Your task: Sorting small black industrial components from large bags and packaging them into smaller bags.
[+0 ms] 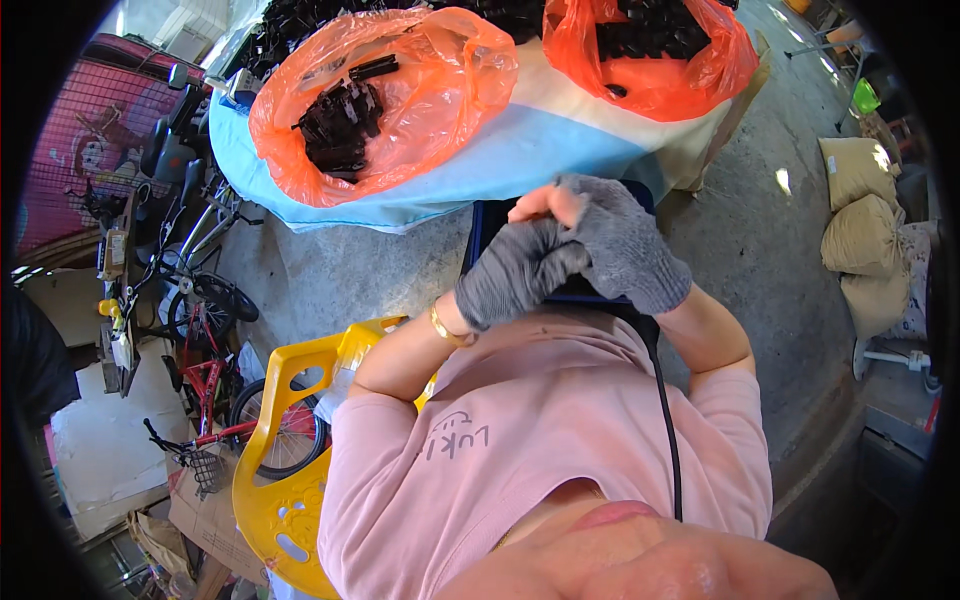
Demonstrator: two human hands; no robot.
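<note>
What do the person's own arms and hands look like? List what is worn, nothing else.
Left hand: grey knitted fingerless glove, with a gold bangle at the wrist. Right hand: the same kind of grey fingerless glove. Both forearms are bare below short pink sleeves of a pink shirt. A black cable runs down the chest beside the right arm.
</note>
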